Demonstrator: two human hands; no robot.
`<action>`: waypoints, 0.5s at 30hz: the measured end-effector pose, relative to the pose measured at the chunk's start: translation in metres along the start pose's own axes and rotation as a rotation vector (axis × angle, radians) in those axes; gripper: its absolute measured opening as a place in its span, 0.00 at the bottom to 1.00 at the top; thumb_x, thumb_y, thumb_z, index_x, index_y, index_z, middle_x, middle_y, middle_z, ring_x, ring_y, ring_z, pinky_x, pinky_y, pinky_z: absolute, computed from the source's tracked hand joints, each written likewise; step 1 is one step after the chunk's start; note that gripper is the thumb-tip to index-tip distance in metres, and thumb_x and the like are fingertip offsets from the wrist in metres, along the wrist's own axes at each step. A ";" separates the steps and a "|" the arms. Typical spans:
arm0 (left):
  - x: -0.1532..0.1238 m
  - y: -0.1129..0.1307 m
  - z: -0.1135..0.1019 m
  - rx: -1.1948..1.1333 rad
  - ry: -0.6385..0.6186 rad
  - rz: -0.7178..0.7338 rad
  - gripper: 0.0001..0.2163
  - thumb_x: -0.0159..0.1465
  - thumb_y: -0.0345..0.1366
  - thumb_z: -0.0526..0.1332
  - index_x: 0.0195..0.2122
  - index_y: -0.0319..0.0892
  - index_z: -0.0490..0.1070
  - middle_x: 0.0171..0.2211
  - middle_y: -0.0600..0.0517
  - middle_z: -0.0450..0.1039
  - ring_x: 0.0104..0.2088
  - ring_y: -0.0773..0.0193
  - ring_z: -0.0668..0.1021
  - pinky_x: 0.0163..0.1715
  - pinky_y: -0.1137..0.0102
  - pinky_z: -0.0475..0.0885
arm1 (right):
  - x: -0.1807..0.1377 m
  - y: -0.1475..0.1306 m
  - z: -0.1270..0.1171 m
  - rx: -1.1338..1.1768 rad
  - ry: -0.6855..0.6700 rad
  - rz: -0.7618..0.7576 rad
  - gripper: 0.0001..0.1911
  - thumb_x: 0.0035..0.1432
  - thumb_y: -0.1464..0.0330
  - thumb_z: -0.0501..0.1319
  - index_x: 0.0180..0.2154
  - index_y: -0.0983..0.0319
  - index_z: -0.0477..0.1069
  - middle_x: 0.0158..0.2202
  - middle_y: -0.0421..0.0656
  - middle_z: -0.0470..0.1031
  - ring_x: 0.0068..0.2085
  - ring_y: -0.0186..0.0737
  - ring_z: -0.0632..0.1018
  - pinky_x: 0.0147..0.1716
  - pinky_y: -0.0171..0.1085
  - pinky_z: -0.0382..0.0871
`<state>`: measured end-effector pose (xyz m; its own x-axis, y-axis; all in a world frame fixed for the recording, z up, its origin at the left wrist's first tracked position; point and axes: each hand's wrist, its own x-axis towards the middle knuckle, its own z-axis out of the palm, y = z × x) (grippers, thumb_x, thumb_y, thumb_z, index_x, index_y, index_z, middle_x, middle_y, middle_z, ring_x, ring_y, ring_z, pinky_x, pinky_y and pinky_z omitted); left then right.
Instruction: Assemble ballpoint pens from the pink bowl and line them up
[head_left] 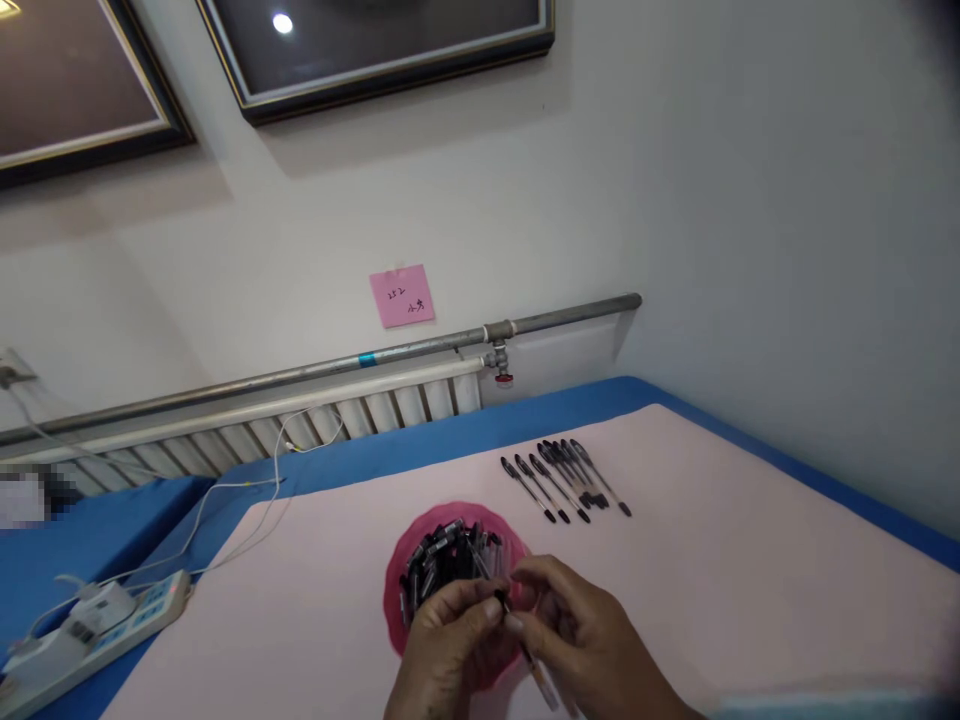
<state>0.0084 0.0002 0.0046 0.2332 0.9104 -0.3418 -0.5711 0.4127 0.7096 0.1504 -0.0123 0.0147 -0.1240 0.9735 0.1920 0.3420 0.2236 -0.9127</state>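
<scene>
Over the near side of a pink scalloped basket (391,590), my two hands meet at a partly assembled pen (537,676). Its clear barrel slants down toward me, and a dark part sits at its upper end. My left hand (450,635) pinches that dark end between thumb and finger. Fingers of my right hand (581,635) are closed around the barrel just below. Black pen caps (431,560) and clear tubes (491,555) fill the basket, partly hidden behind my hands. Further back on the right lie several capped pens (566,480), roughly side by side.
A pale pink sheet (315,570) covers the blue table surface (600,392). On the left are a power strip (150,610) with plugged-in adapters and loose white cables (277,470). Behind stand a radiator (409,405), a metal pipe (300,375) and a wall with a pink note (403,296).
</scene>
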 end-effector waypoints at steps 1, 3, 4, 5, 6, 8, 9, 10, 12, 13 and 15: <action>-0.001 0.000 0.001 -0.001 0.005 -0.008 0.12 0.41 0.32 0.73 0.27 0.36 0.76 0.25 0.47 0.77 0.26 0.64 0.77 0.33 0.69 0.70 | -0.001 0.000 -0.001 -0.051 0.017 -0.077 0.10 0.51 0.74 0.58 0.37 0.59 0.69 0.28 0.38 0.70 0.29 0.35 0.71 0.28 0.31 0.67; -0.002 -0.001 0.003 -0.008 0.001 -0.013 0.12 0.40 0.32 0.73 0.26 0.35 0.76 0.23 0.48 0.76 0.24 0.66 0.76 0.31 0.71 0.69 | -0.002 0.002 -0.002 -0.165 0.020 -0.248 0.11 0.52 0.75 0.57 0.38 0.59 0.69 0.32 0.40 0.71 0.32 0.36 0.73 0.31 0.33 0.68; -0.002 -0.003 0.003 -0.015 -0.008 -0.007 0.12 0.40 0.32 0.73 0.25 0.35 0.76 0.22 0.49 0.76 0.23 0.67 0.76 0.30 0.72 0.69 | -0.003 0.004 -0.002 -0.220 0.016 -0.326 0.11 0.53 0.75 0.56 0.38 0.58 0.69 0.32 0.41 0.71 0.33 0.37 0.73 0.32 0.33 0.69; -0.001 -0.004 0.004 -0.021 -0.021 -0.004 0.12 0.40 0.32 0.73 0.25 0.35 0.76 0.22 0.49 0.75 0.23 0.68 0.76 0.29 0.73 0.69 | -0.004 0.006 -0.002 -0.268 0.013 -0.391 0.11 0.54 0.75 0.54 0.38 0.58 0.70 0.33 0.42 0.72 0.33 0.37 0.73 0.33 0.34 0.69; -0.001 -0.006 0.004 -0.024 -0.035 -0.002 0.12 0.40 0.32 0.73 0.25 0.35 0.76 0.22 0.48 0.75 0.23 0.68 0.76 0.29 0.73 0.68 | -0.005 0.008 -0.001 -0.310 0.018 -0.442 0.11 0.55 0.76 0.53 0.38 0.58 0.69 0.33 0.42 0.72 0.33 0.38 0.74 0.33 0.34 0.70; 0.000 -0.008 0.004 -0.022 -0.053 0.006 0.12 0.40 0.33 0.73 0.25 0.35 0.76 0.22 0.48 0.75 0.23 0.68 0.75 0.28 0.74 0.68 | -0.005 0.011 0.001 -0.376 0.046 -0.508 0.11 0.57 0.76 0.52 0.38 0.59 0.69 0.32 0.43 0.72 0.34 0.39 0.74 0.33 0.35 0.71; 0.000 -0.009 0.005 -0.015 -0.055 0.007 0.12 0.40 0.34 0.73 0.25 0.35 0.76 0.22 0.49 0.75 0.23 0.68 0.75 0.28 0.74 0.68 | -0.005 0.013 0.002 -0.396 0.061 -0.529 0.11 0.57 0.76 0.51 0.39 0.59 0.69 0.32 0.43 0.72 0.34 0.39 0.74 0.34 0.36 0.71; 0.000 -0.010 0.005 -0.003 -0.052 0.010 0.13 0.40 0.34 0.73 0.25 0.35 0.76 0.22 0.49 0.75 0.23 0.68 0.75 0.28 0.73 0.68 | -0.005 0.014 0.002 -0.405 0.069 -0.545 0.12 0.57 0.76 0.51 0.39 0.59 0.69 0.33 0.44 0.73 0.34 0.39 0.75 0.34 0.36 0.71; 0.000 -0.009 0.005 0.017 -0.041 0.017 0.13 0.40 0.36 0.73 0.26 0.35 0.76 0.22 0.49 0.75 0.24 0.67 0.75 0.29 0.71 0.69 | -0.004 0.015 0.002 -0.394 0.064 -0.540 0.13 0.58 0.76 0.50 0.41 0.59 0.68 0.34 0.44 0.73 0.35 0.39 0.76 0.34 0.35 0.72; 0.001 -0.009 0.005 0.015 -0.040 0.025 0.14 0.40 0.36 0.73 0.26 0.35 0.76 0.23 0.49 0.75 0.25 0.66 0.76 0.30 0.70 0.70 | -0.003 0.015 0.001 -0.374 0.062 -0.516 0.13 0.58 0.76 0.50 0.42 0.59 0.68 0.34 0.44 0.74 0.35 0.39 0.76 0.34 0.35 0.72; 0.002 -0.006 0.004 -0.003 -0.024 0.051 0.15 0.40 0.36 0.73 0.27 0.37 0.75 0.24 0.48 0.75 0.24 0.66 0.76 0.29 0.69 0.70 | 0.000 0.015 -0.002 -0.318 0.079 -0.445 0.12 0.59 0.74 0.50 0.41 0.58 0.68 0.33 0.43 0.74 0.34 0.38 0.76 0.33 0.34 0.72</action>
<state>0.0151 -0.0005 0.0023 0.2225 0.9305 -0.2909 -0.5847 0.3661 0.7239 0.1573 -0.0085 0.0013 -0.2550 0.7797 0.5719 0.5387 0.6057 -0.5856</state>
